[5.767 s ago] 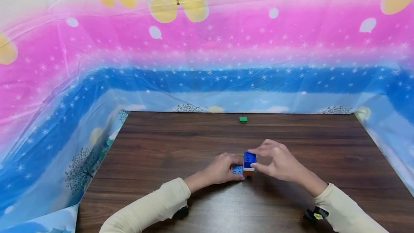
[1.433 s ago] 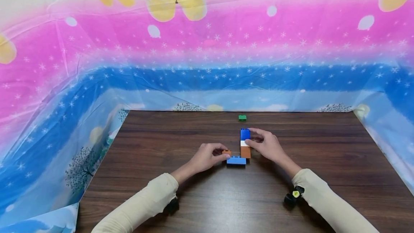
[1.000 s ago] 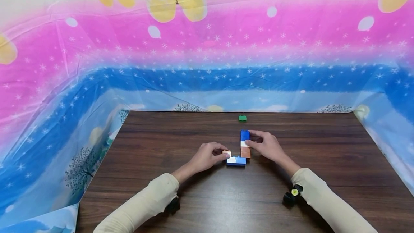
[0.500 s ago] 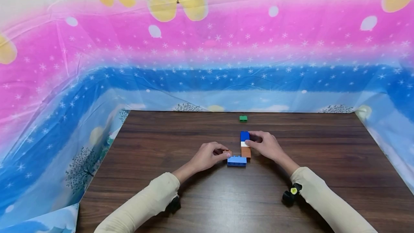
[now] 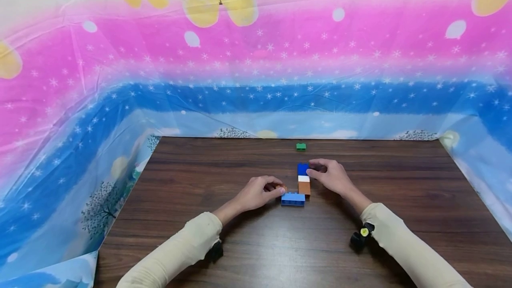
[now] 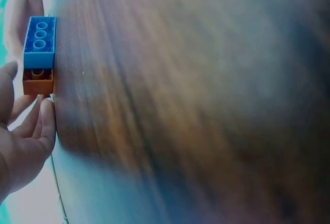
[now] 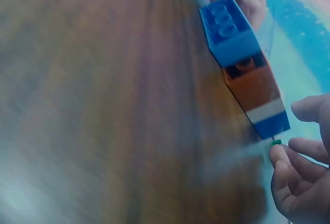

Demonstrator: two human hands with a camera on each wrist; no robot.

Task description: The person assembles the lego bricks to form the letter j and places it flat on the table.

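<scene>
A toy building-brick assembly lies on its side on the table in the head view. Its light-blue brick (image 5: pixel 293 199) shows its hollow underside in both wrist views. From its right end a row runs away from me: orange brick (image 5: pixel 304 188), white brick (image 5: pixel 303 178), dark-blue brick (image 5: pixel 302 169). My left hand (image 5: pixel 256 192) pinches the small orange brick (image 6: pixel 38 85) at the left end, thumb partly covering it. My right hand (image 5: pixel 330 176) is beside the dark-blue brick, fingers loosely bent and spread; the right wrist view shows a gap between them and the brick.
A small green brick (image 5: pixel 301 146) lies near the table's far edge, beyond the assembly. The dark wooden table (image 5: pixel 200 159) is bordered by a patterned cloth (image 5: pixel 240 101) behind and at the sides. Black wrist devices sit under both sleeves.
Earlier, the dark-blue brick stood topmost with both hands at the assembly; now the assembly lies tipped away. Most recently the right hand let go of the dark-blue end and drew slightly aside.
</scene>
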